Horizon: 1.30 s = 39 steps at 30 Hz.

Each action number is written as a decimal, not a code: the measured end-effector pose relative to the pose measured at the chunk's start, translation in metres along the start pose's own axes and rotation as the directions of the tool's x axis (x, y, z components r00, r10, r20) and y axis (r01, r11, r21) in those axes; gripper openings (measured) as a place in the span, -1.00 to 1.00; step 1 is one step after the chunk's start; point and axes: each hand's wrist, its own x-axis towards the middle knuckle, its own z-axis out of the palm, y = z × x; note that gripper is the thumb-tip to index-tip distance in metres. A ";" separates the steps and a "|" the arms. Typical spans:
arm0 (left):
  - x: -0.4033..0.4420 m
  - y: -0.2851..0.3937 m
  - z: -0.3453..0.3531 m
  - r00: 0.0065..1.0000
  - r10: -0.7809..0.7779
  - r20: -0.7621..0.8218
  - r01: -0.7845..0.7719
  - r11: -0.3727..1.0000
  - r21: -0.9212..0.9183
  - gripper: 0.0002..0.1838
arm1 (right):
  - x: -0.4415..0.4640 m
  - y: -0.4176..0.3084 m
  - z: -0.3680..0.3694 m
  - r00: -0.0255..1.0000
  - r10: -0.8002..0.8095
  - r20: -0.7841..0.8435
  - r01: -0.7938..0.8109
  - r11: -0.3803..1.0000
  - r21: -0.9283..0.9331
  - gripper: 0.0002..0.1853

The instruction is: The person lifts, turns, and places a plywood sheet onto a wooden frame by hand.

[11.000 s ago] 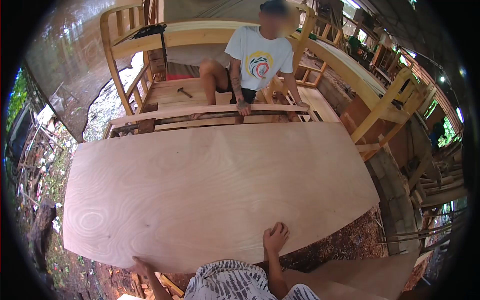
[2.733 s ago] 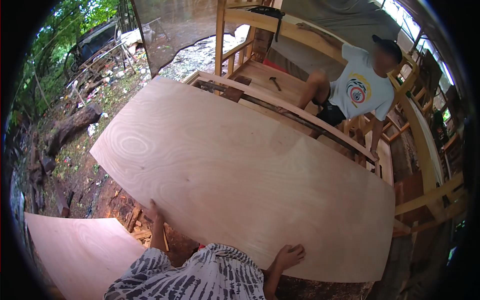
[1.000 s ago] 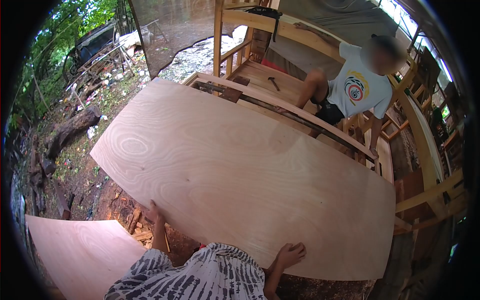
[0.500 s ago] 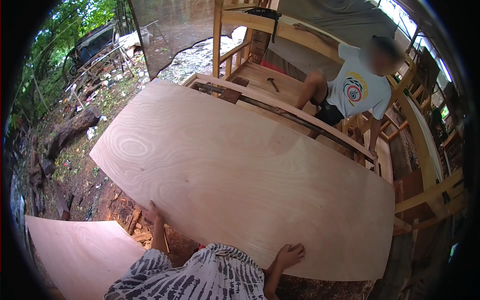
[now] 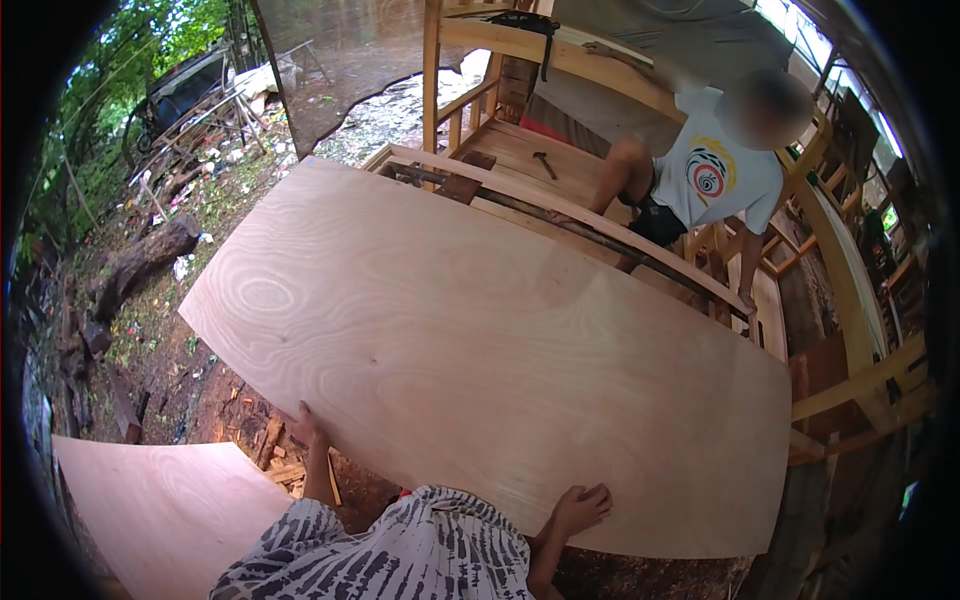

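A large sheet of plywood point(image 5: 470, 340) with swirling grain lies in front of me, its far edge up against a wooden bed frame point(image 5: 600, 236). My left hand point(image 5: 308, 428) grips the near left edge of this sheet, with a finger on its face and the rest hidden beneath. Near the lower edge, my right hand point(image 5: 582, 510) rests on top of the sheet with fingers loosely bent and a little apart. A second piece of plywood point(image 5: 165, 505) sits at lower left, beside my patterned shirt.
Beyond the sheet a co-worker point(image 5: 705, 165) sits in the frame, one hand on its rail. A hammer point(image 5: 545, 165) lies on the boards there. Wood scraps point(image 5: 285, 470) litter the ground near my left arm. A log point(image 5: 150, 260) lies farther left.
The co-worker's head and upper body have shifted slightly. My hands and the plywood sheet stay in the same place.
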 end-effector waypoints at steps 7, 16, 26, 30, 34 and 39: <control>0.006 -0.011 0.003 1.000 0.022 0.005 -0.022 0.999 -0.025 -0.10 | 0.000 -0.003 -0.004 0.999 -0.027 -0.022 0.027 1.000 0.011 -0.50; 0.008 -0.018 0.006 0.997 -0.012 0.077 0.028 0.977 -0.210 -0.16 | 0.003 0.002 0.000 0.997 -0.042 -0.058 0.044 0.998 0.036 -0.50; 0.011 -0.017 0.005 0.990 -0.079 0.118 0.095 0.986 -0.136 -0.16 | 0.003 0.001 0.000 0.999 -0.020 -0.030 0.022 0.998 0.054 -0.48; 0.006 -0.009 0.002 0.983 -0.094 0.155 0.124 0.973 -0.197 -0.15 | 0.004 0.001 0.000 0.998 -0.036 -0.045 0.037 0.999 0.034 -0.49; 0.002 0.001 0.000 0.981 -0.146 0.131 0.166 0.973 -0.162 -0.14 | 0.004 0.001 -0.002 1.000 -0.013 -0.009 0.014 0.998 0.060 -0.48; 0.010 -0.015 0.002 0.993 0.015 0.119 0.007 0.982 -0.187 -0.16 | 0.003 0.001 -0.003 0.999 -0.028 -0.022 0.029 0.998 0.053 -0.49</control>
